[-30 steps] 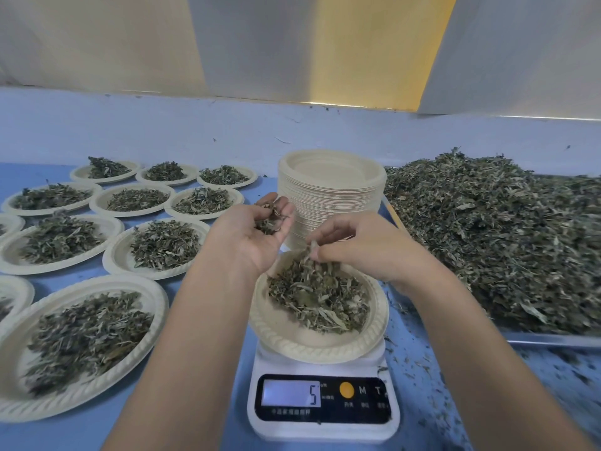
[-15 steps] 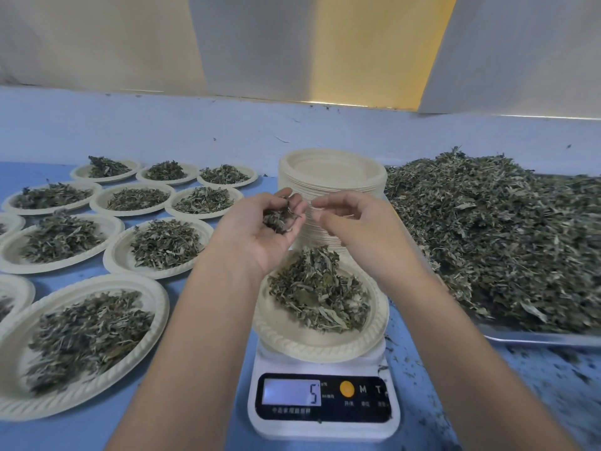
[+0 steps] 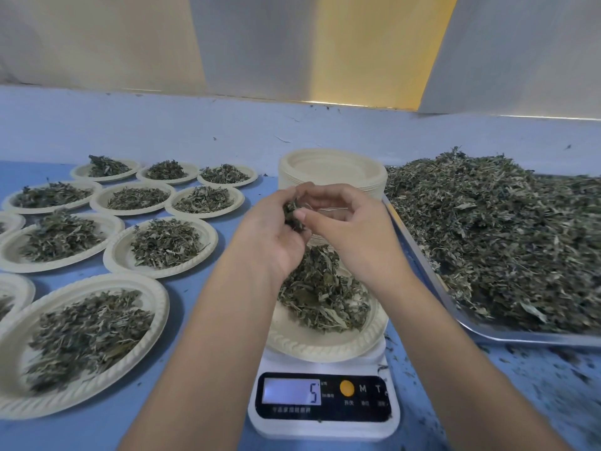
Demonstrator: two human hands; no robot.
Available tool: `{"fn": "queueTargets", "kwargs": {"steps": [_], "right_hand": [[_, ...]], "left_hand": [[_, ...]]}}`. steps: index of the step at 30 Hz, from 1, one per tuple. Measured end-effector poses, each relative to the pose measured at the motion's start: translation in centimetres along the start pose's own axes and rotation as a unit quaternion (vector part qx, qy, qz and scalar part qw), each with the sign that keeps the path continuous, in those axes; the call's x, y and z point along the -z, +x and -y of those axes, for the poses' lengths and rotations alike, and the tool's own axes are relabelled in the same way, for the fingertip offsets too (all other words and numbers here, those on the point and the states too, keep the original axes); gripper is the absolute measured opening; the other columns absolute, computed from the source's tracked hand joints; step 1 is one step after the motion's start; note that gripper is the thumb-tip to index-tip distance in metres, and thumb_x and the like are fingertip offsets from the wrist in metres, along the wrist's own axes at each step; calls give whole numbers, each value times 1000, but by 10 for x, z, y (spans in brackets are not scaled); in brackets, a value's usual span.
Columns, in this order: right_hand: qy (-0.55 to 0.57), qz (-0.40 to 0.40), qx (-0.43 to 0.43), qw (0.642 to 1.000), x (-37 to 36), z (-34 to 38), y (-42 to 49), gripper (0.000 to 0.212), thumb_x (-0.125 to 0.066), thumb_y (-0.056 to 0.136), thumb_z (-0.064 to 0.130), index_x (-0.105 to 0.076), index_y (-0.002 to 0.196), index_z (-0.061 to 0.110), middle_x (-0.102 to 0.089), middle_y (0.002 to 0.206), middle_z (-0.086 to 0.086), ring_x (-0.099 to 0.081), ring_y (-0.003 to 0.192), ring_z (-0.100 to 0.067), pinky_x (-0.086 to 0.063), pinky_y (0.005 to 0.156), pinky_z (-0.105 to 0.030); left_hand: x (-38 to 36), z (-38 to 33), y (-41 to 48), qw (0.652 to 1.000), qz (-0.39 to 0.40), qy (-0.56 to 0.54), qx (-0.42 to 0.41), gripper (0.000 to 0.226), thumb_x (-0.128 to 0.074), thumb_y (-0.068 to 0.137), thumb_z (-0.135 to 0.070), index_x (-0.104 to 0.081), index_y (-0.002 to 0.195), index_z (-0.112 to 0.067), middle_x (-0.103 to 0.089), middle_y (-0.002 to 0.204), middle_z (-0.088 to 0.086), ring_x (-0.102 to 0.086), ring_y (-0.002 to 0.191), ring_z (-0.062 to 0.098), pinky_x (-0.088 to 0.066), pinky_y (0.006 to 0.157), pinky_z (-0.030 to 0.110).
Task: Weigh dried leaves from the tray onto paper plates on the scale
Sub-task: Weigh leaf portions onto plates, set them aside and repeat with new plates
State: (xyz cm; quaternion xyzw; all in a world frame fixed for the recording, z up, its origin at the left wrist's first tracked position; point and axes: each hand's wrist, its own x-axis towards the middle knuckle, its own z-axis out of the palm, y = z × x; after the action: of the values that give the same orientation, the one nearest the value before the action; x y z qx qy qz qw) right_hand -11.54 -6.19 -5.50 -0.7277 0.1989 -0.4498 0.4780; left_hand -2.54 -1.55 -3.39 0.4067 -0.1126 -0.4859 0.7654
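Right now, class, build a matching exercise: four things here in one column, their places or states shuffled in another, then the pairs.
1 scale
2 tray
3 stack of empty plates
4 left hand

a heaped with dried leaves, far right
b grips a clump of leaves
c under the filled plate, reads 5
d at the back, centre

Pairs: 1-c, 2-a, 3-d, 4-b

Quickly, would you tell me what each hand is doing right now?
Left hand: holding a clump of dried leaves.
Right hand: curled, thumb touching that clump; whether it pinches any cannot be told.
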Motion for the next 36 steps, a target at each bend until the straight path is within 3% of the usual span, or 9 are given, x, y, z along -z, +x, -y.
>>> {"fn": "queueTargets", "kwargs": {"steps": [3, 7, 10, 14, 18, 22, 26, 31, 36], "right_hand": [[-19, 5, -1, 1000, -2, 0, -1, 27, -79, 73, 12, -67, 91, 28, -70, 87, 13, -65, 81, -4, -53, 79, -18], [-69, -7, 4, 998, -5, -1, -3, 21, -79, 73, 13, -68, 85, 25, -67, 81, 15, -63, 78, -3, -50, 75, -11], [-82, -15, 14, 996, -5, -1, -2, 22, -78, 74, 10, -67, 76, 29, -68, 74, 16, -63, 71, 1, -49, 70, -11], [-38, -25, -9, 999, -1, -2, 1, 20, -76, 75, 5, -71, 77, 25, -73, 77, 2, -68, 77, -12, -56, 82, -36], [-18, -28, -24, 999, -1, -3, 1, 17, -75, 76, 5, -73, 78, 22, -73, 79, 0, -68, 78, -13, -56, 85, -43], [3, -30, -37, 999, 0, -2, 0, 15, -73, 77, 5, -73, 79, 20, -74, 80, -2, -67, 79, -12, -56, 84, -40], [21, -33, -37, 999, 3, 0, 1, 21, -73, 77, 3, -69, 74, 24, -71, 69, 9, -65, 72, -4, -57, 78, -28], [30, -34, -54, 998, 5, 1, 1, 20, -73, 77, 2, -68, 73, 21, -66, 59, 11, -61, 59, 1, -50, 60, -13], [18, -4, -71, 997, 8, 3, 1, 19, -74, 76, 4, -69, 72, 21, -65, 59, 9, -58, 55, 0, -48, 57, -13]], "left_hand": [[-2, 0, -1, 1000, 6, -20, 0, 23, -41, 98, -8, -58, 84, -1, -56, 89, 13, -56, 94, 25, -43, 103, 36], [-3, 1, -4, 1000, 10, -11, 5, 21, -41, 97, -5, -59, 89, 1, -57, 87, 15, -58, 80, 26, -53, 79, 33], [-3, 1, -6, 1000, 18, -21, 10, 21, -39, 98, -4, -59, 98, 3, -58, 88, 16, -58, 80, 26, -51, 80, 34], [-1, -2, -7, 999, 36, -28, 9, 23, -36, 99, -3, -57, 94, 4, -58, 91, 19, -59, 82, 29, -49, 86, 33], [0, -2, -6, 999, 30, -39, 3, 31, -31, 100, -2, -52, 122, 5, -56, 110, 21, -56, 111, 33, -46, 86, 31], [-1, -2, -8, 998, 31, -54, -1, 35, -27, 99, 3, -49, 126, 8, -58, 100, 21, -57, 108, 33, -48, 81, 33], [1, -4, -9, 996, 7, -83, -2, 37, -26, 98, 6, -50, 126, 7, -53, 128, 24, -52, 120, 31, -45, 88, 32], [6, -9, -9, 997, -13, -75, -19, 39, -26, 98, 7, -49, 129, 4, -54, 132, 16, -54, 117, 21, -43, 85, 24], [12, -14, -8, 996, -29, -84, -20, 40, -24, 98, 6, -48, 130, 3, -54, 133, 14, -50, 125, 22, -40, 91, 28]]}}
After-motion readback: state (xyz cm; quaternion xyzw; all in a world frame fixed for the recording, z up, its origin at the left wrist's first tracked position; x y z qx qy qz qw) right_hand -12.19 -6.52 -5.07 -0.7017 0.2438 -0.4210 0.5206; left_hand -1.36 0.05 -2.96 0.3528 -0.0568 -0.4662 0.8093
